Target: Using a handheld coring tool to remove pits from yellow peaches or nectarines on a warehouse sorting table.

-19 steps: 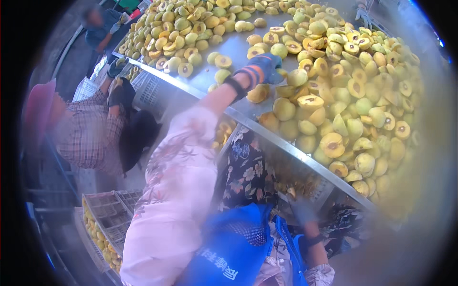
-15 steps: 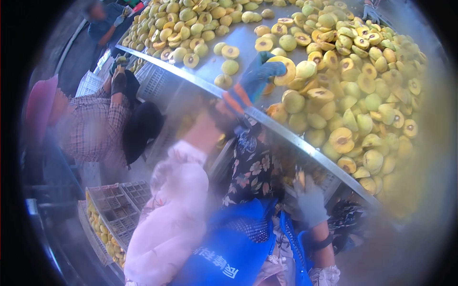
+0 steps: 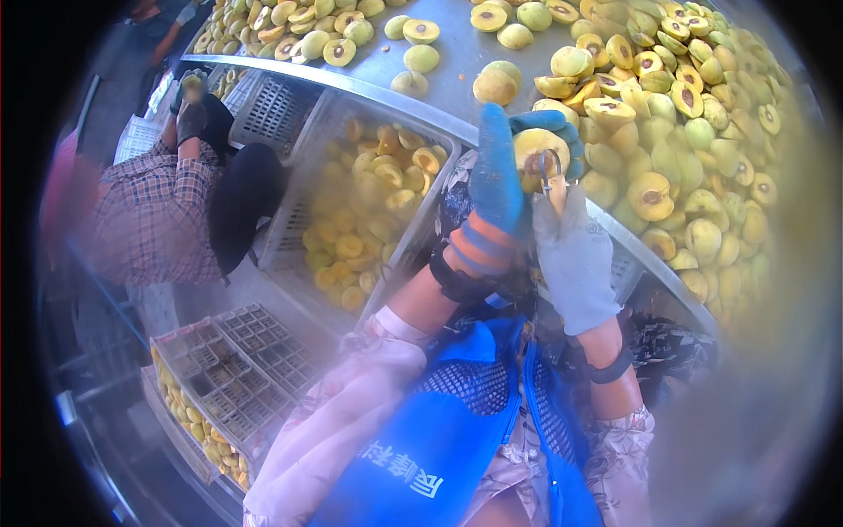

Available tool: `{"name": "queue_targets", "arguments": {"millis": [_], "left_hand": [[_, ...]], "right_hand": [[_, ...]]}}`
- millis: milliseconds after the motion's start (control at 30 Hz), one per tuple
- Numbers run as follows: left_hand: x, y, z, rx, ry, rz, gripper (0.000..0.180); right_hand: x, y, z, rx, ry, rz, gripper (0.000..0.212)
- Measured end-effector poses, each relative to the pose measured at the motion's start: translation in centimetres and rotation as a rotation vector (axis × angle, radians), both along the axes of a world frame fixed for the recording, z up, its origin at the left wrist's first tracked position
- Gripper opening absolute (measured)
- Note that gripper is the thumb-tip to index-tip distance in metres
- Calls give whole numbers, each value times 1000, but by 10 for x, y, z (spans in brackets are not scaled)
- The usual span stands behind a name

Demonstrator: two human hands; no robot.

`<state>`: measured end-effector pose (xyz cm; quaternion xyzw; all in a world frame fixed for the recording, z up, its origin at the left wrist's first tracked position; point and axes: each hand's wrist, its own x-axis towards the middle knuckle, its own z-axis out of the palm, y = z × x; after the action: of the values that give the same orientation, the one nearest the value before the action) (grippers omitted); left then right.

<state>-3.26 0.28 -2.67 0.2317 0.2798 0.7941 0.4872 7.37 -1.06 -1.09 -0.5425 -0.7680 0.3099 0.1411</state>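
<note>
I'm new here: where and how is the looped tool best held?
Take the looped tool by its slim handle, probably from the near side, as the right hand does: the handle points toward the body, while the loop is at the fruit half in the left hand.

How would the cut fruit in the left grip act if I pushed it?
The cut fruit might rock on its rounded side, but probably slide on its flat cut face. It seems firm: its outline isn't squashed in the left grip.
</note>
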Motion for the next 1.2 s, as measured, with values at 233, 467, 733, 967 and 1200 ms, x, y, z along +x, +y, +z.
{"name": "queue_targets", "arguments": {"millis": [233,467,733,967,1200], "left_hand": [[13,-2,-25,233,-243,-118,29],[-3,18,-62,233,544,-175,29],[31,8,-43,12,291,-248,34],[-79,-57,-49,-398,1132,418,35],[-212,-96,-119,-828,1870,336,32]], "right_hand": [[10,-8,-4,-151,447,-39,25],[47,0,14,-1097,792,-76,31],[65,-31,-12,-1022,744,-107,26],[90,-25,-31,-213,183,18,29],[89,-5,168,-192,984,-90,27]]}}
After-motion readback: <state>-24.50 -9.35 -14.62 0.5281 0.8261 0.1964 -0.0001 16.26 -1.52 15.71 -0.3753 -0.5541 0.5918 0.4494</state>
